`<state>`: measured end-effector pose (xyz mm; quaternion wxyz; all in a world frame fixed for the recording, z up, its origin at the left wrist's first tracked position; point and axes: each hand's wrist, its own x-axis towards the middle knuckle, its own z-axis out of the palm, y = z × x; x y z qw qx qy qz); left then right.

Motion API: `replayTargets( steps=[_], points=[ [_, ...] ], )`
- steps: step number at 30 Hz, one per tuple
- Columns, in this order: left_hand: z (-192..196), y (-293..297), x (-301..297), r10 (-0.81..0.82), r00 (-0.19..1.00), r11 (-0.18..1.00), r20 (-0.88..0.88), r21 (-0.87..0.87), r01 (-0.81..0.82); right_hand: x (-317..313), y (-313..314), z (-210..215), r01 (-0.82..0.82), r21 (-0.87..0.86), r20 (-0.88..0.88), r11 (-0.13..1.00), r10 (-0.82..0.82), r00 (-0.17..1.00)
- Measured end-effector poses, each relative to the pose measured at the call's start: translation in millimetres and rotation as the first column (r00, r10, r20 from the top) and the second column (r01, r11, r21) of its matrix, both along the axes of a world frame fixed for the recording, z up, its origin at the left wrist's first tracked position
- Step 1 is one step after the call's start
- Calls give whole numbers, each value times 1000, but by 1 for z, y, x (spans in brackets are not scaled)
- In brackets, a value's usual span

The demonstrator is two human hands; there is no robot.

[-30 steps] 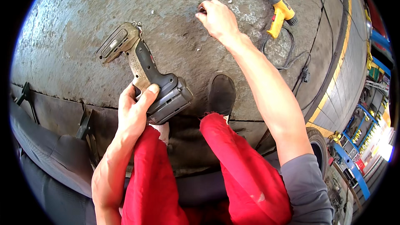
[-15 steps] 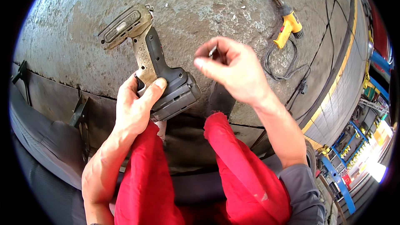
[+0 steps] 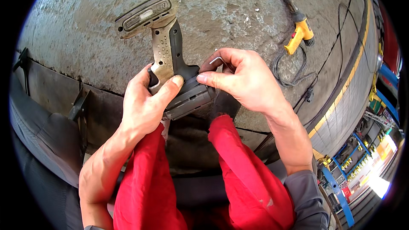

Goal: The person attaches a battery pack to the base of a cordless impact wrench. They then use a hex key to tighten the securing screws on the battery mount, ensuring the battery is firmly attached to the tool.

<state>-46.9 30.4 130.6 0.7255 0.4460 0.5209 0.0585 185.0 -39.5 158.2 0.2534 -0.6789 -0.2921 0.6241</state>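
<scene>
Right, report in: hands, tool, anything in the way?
Left hand gripping power tool. Right hand holding thin bent metal piece beside it. Yellow heat gun lies apart, off right.

Pistol-shaped plastic tool (image 3: pixel 171 55) under left fingers (image 3: pixel 171 87): tan and black, dotted grip
Cloth trousers (image 3: pixel 151 174) below those fingers: red, pale smudge

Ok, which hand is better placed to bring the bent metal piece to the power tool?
Probably the right hand: it holds the bent metal piece close to the power tool. The left hand looks occupied, gripping the tool's body.
</scene>
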Motion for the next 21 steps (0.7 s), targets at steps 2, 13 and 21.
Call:
replayTargets(
  steps=[2, 13, 21],
  points=[
    [0, 0, -1, -9, 1000, 1000, 4, 27, 8, 1, 0, -1, -30, -31, 33, 999, 31, 999],
    [-2, -2, -3, -51, 999, 993, -4, 108, 51, -2, -7, 1, -27, -69, 28, 997, 29, 999],
    [0, -2, -3, -77, 997, 985, -1, 156, 77, -2, -8, 4, 66, -99, -54, 993, -71, 996]
  ],
)
